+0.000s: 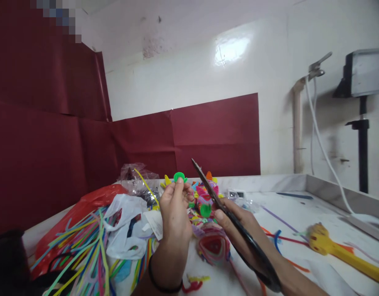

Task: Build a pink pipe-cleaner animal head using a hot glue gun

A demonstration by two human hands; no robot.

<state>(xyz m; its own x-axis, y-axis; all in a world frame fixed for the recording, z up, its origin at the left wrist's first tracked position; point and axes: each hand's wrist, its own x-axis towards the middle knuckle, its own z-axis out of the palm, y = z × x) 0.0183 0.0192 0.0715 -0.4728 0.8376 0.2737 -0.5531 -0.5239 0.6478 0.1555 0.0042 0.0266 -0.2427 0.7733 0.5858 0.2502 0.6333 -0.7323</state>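
Note:
My left hand, with a dark band at the wrist, pinches a small bright green rounded piece between thumb and fingers. My right hand grips a pair of dark scissors, tip pointing up and away; the blades look closed together. Below and between the hands lies a round bundle of colourful coiled strips, red in its middle. Behind it sits a cluster of pink and multicoloured craft pieces with another green round piece, partly hidden by the scissors and hand.
Many fuzzy coloured craft stems spread at left over a red plastic bag, beside a white plastic bag. A yellow animal-headed object lies at right. A raised tray edge runs along the back, and a lamp stand stands behind.

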